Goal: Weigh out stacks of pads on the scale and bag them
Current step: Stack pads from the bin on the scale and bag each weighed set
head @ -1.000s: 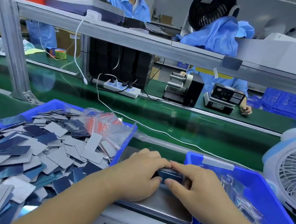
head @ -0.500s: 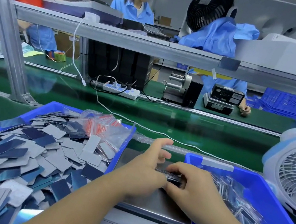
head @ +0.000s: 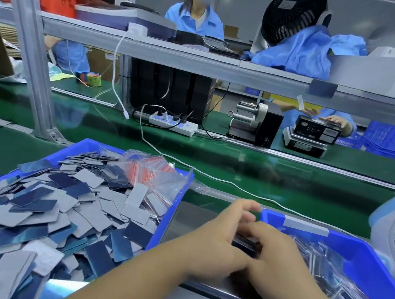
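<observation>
Your left hand (head: 212, 244) and your right hand (head: 277, 260) are meeting over the scale (head: 194, 226), which is sitting between two blue bins. Both hands are squeezing a small stack of pads (head: 245, 246) from its two sides. The stack is looking dark and blocky, with thin flat layers. Your left thumb and fingers are curling round it, and your pointer finger is sticking up. Your right fingers are bending over its top. The scale's plate is looking smooth, grey and shiny.

The left bin (head: 164, 224) is holding a big messy heap of loose pads (head: 51, 214). They are flat rectangles with round corners, some dull grey, some shiny blue. Clear little bags (head: 153, 176) with red strips are lying on the far side of the heap. The right bin (head: 377, 278) is holding crinkly clear bags with dark pads inside (head: 322, 267).
</observation>
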`<move>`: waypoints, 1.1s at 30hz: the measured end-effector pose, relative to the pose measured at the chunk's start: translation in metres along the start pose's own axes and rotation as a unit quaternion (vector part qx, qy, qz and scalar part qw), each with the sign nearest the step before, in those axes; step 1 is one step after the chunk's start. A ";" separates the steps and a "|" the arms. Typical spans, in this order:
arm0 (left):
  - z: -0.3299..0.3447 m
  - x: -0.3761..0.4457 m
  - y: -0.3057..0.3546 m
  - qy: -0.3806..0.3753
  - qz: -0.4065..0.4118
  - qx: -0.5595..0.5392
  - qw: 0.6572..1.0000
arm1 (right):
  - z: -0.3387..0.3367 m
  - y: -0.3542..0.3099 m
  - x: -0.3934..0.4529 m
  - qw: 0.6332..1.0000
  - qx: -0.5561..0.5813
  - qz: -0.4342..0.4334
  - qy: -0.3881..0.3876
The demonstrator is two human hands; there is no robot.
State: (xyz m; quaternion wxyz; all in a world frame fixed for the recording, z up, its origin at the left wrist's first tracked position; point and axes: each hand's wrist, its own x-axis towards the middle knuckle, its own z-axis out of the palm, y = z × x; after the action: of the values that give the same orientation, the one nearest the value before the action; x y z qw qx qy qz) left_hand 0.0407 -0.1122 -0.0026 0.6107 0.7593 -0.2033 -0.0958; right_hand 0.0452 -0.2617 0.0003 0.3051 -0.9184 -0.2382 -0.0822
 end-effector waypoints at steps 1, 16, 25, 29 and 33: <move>0.000 0.000 0.001 -0.010 -0.004 0.008 1.000 | 0.001 0.001 0.000 1.000 -0.010 0.000 -0.027; -0.110 0.008 -0.057 0.319 -0.140 0.358 0.866 | 0.000 -0.001 -0.005 0.999 -0.035 0.005 -0.013; -0.104 0.017 -0.067 0.334 -0.171 0.475 0.796 | 0.001 0.004 -0.006 0.999 -0.043 0.013 -0.015; -0.101 0.009 -0.040 0.401 -0.033 0.177 0.898 | 0.002 0.005 -0.007 0.999 0.018 0.043 0.003; -0.077 0.000 -0.007 0.246 0.036 -0.136 0.959 | -0.003 0.001 -0.004 0.888 0.435 0.150 -0.015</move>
State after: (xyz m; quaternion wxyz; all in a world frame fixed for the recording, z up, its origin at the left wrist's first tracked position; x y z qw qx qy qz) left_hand 0.0719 -0.0427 0.0082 0.7422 0.6616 -0.0594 0.0892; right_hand 0.0417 -0.2657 0.0010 0.6793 -0.7194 -0.1143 0.0897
